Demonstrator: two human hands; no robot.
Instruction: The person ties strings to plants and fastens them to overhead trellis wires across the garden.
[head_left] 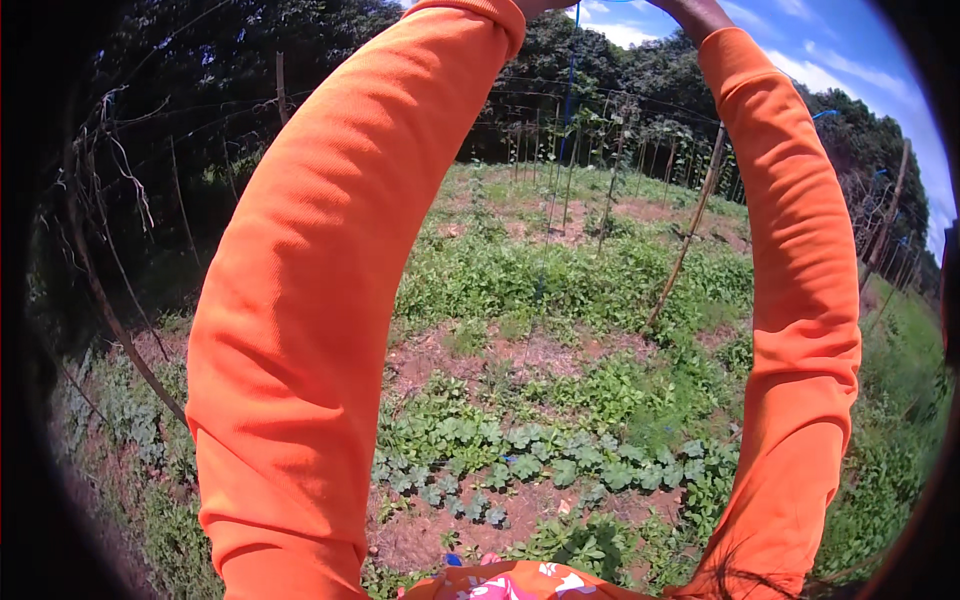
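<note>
Both my arms reach up high in orange sleeves. Only a sliver of my left hand (546,5) shows at the top edge, with its fingers cut off by the frame. Of my right hand (692,14), the wrist and a little above it come into view, and the fingers are out of sight. A thin blue string (572,75) hangs down close to my left hand, and a bit of it runs across the top between the two hands. Whether either hand grips the string cannot be seen.
Upright wooden stakes (690,230) stand about the plot, with thin lines strung between some. Low leafy plants (550,455) grow in rows on reddish soil. Dry branches (110,270) and a leaning pole are at the left. Dark trees (660,80) line the back.
</note>
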